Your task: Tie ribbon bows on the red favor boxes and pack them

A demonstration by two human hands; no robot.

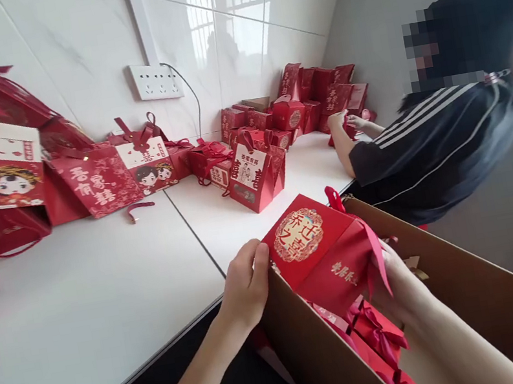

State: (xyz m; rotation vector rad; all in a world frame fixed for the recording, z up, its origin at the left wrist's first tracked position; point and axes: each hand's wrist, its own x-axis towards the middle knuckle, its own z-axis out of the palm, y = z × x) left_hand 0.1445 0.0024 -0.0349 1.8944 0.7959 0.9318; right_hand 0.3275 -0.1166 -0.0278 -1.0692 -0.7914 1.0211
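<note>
A red gift box [318, 250] with a round gold-lettered emblem and a red ribbon is tilted over the open end of a cardboard carton [328, 357]. My left hand [247, 285] is closed at the box's left corner, its thumb beside the carton's rim; some of its fingers are hidden. On the right side, my right hand [402, 282] grips the same box near the ribbon, its fingers partly behind it. Inside the carton below lie several red boxes with ribbon bows [381, 332].
A white counter [102, 270] runs along the tiled wall, with red gift bags [97, 179], a house-shaped box [254, 176] and stacked red boxes [291, 107]. A loose strap [138, 208] lies there. At right, a co-worker [449, 140] in dark clothing handles a red item.
</note>
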